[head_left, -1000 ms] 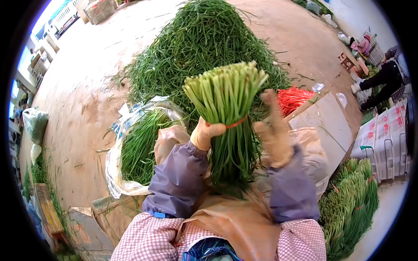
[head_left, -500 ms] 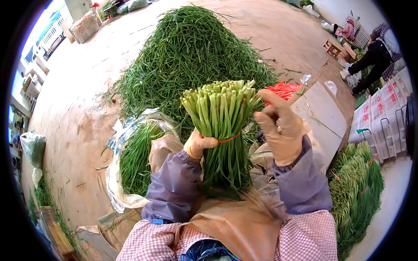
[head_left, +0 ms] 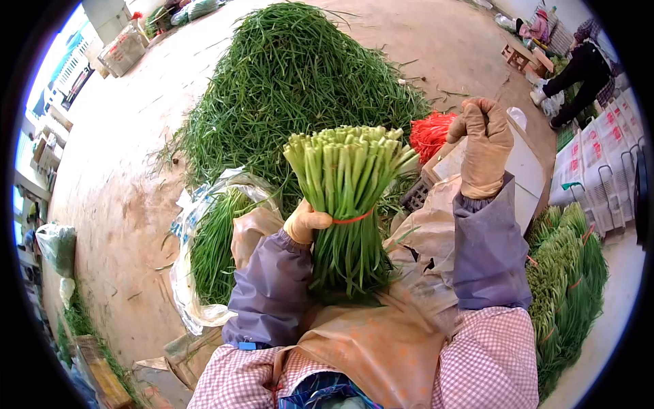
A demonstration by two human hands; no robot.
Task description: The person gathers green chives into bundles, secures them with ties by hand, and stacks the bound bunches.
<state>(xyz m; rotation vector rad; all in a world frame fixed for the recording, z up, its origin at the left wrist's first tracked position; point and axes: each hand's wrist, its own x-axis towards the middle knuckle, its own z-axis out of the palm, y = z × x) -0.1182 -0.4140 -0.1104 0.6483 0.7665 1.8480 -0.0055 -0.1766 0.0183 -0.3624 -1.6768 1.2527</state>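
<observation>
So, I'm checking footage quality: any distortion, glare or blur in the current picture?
Head view: fisheye bending, with black corners; head view: glare at upper left, the floor pale there; head view: bunch, left hand and right hand fairly sharp.

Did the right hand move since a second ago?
Yes. The right hand went right and up against the red pile: it was below and left, and now it's on the pile's right, farther from the green bundle.

Red character-like markings (head_left: 594,143) are borne by the stacked white containers (head_left: 579,173) at the right edge, but no word, brand or number can be read at this size.
</observation>
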